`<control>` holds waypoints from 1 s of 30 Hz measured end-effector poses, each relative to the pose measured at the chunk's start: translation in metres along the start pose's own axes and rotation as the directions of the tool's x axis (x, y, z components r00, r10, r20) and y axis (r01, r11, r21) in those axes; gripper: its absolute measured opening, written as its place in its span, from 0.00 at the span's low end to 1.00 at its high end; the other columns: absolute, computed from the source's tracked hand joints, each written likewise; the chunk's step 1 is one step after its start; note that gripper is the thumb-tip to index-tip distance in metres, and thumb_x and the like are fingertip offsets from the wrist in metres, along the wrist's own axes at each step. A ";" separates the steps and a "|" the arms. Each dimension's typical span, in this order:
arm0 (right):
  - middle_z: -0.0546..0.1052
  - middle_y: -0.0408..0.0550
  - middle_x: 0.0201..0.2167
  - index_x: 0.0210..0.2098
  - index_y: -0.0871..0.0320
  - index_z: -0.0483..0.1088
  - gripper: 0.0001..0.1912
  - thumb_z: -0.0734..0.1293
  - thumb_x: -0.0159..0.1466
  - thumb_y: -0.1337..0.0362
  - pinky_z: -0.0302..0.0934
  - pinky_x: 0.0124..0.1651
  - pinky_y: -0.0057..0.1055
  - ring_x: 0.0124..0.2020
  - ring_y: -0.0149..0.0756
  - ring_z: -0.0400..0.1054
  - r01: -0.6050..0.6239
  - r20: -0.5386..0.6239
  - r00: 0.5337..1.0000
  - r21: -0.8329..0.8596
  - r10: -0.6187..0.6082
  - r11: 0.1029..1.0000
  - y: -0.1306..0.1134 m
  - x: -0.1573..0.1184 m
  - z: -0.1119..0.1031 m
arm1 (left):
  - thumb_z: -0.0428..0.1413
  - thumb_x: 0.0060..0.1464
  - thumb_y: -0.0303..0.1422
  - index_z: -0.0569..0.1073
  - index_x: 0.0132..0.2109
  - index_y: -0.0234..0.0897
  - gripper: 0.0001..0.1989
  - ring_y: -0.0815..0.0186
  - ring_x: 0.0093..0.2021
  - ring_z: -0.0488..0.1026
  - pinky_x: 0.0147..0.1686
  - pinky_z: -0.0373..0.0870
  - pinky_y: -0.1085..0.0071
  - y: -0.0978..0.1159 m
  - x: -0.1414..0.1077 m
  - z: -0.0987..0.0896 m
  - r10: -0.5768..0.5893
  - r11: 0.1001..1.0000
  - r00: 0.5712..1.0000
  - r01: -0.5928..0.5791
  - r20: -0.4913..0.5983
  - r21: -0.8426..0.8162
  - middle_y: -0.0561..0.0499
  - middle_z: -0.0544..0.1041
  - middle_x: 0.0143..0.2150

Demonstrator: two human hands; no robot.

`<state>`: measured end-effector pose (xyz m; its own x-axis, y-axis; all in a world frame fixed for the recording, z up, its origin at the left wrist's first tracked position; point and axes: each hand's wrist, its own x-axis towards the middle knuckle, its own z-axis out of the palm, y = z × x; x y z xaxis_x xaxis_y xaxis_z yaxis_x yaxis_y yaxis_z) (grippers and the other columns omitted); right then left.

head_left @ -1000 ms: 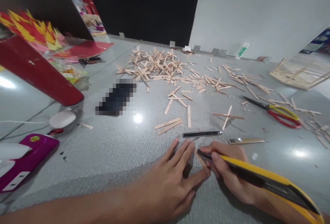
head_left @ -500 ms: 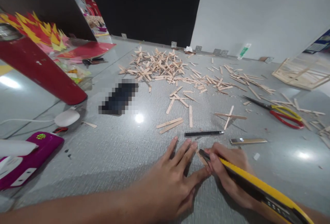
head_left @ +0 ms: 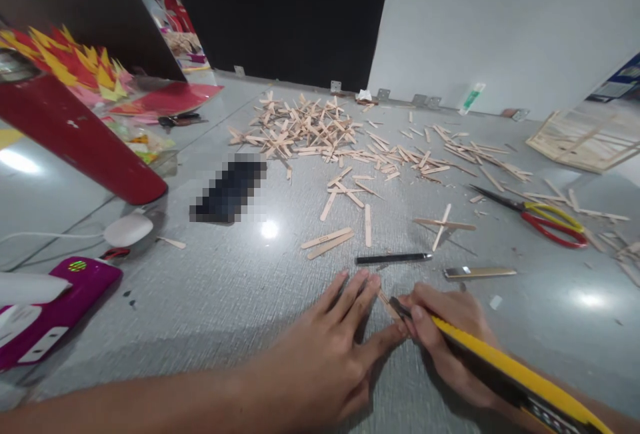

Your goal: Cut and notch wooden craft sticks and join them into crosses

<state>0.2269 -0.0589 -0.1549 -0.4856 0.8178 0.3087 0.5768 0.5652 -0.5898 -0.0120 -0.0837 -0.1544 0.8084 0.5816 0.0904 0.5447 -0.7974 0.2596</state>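
My left hand (head_left: 335, 347) lies on the grey table with fingers spread, its index fingertip and thumb pressing a small wooden stick (head_left: 388, 302) flat. A yellow and black utility knife (head_left: 480, 351) is gripped in my right hand (head_left: 445, 327), low and tilted, its blade tip touching the stick between the two hands. Just beyond lie a black pen-like tool (head_left: 393, 259) and a metal blade piece (head_left: 480, 273). Two crossed sticks (head_left: 444, 225) stand past them, and a few loose sticks (head_left: 327, 243) lie ahead of my left hand.
A large heap of wooden sticks (head_left: 305, 124) spreads toward the back. Scissors (head_left: 545, 217) with red and yellow handles lie at right. On the left are a blurred dark phone (head_left: 230, 191), a red cylinder (head_left: 85, 134), a white mouse-shaped object (head_left: 128, 228) and a purple device (head_left: 85, 294).
The knife blade and my right hand have moved slightly down and right along the stick, showing more of it. My left hand holds nearly the same place.
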 end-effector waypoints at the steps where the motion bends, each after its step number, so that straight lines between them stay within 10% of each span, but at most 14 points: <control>1: 0.68 0.36 0.17 0.29 0.52 0.63 0.18 0.58 0.76 0.62 0.52 0.21 0.28 0.16 0.28 0.64 -0.018 0.001 1.000 0.022 0.018 1.000 -0.001 0.001 0.000 | 0.58 0.69 0.38 0.44 0.79 0.36 0.43 0.34 0.78 0.43 0.74 0.49 0.41 0.000 0.000 0.000 0.002 1.000 1.000 -0.002 -0.003 -0.001 0.23 0.48 0.78; 8: 0.70 0.36 0.14 0.27 0.52 0.66 0.22 0.57 0.77 0.55 0.60 0.23 0.28 0.15 0.30 0.66 -0.213 0.022 0.977 0.191 0.213 0.958 -0.011 0.013 -0.003 | 0.59 0.67 0.36 0.48 0.79 0.33 0.42 0.33 0.77 0.44 0.73 0.53 0.43 0.000 0.001 0.000 0.022 1.000 1.000 -0.022 -0.002 -0.014 0.22 0.49 0.77; 30: 0.67 0.35 0.15 0.27 0.53 0.66 0.23 0.58 0.77 0.54 0.59 0.26 0.29 0.17 0.29 0.63 -0.233 0.046 0.972 0.169 0.228 0.958 -0.009 0.011 -0.002 | 0.61 0.65 0.35 0.47 0.79 0.30 0.45 0.31 0.76 0.39 0.72 0.55 0.38 0.001 0.004 0.006 0.038 0.999 0.999 -0.038 -0.001 0.001 0.14 0.49 0.75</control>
<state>0.2176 -0.0543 -0.1446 -0.3704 0.9195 0.1315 0.5545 0.3324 -0.7629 -0.0071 -0.0836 -0.1594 0.8284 0.5508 0.1014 0.5136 -0.8193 0.2547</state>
